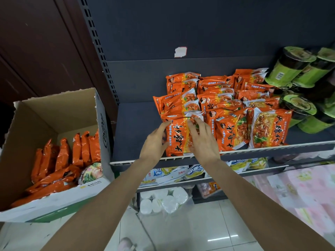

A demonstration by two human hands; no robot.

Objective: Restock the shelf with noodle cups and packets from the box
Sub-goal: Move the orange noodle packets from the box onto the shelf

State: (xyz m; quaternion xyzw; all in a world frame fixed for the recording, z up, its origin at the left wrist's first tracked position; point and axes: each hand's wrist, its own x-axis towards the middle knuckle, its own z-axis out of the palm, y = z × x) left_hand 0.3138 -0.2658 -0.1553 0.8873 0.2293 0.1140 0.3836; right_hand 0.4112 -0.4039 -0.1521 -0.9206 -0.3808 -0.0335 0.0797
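Both hands, left (155, 144) and right (203, 140), lie with nearly straight fingers on the glossy orange noodle packet (178, 137), long axis front-to-back, at the dark shelf's front rail (126, 161); right of the torn cardboard box (54, 124).

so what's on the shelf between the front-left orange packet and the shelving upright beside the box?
Nothing: head view shows bare dark shelf from the orange packet to the upright.
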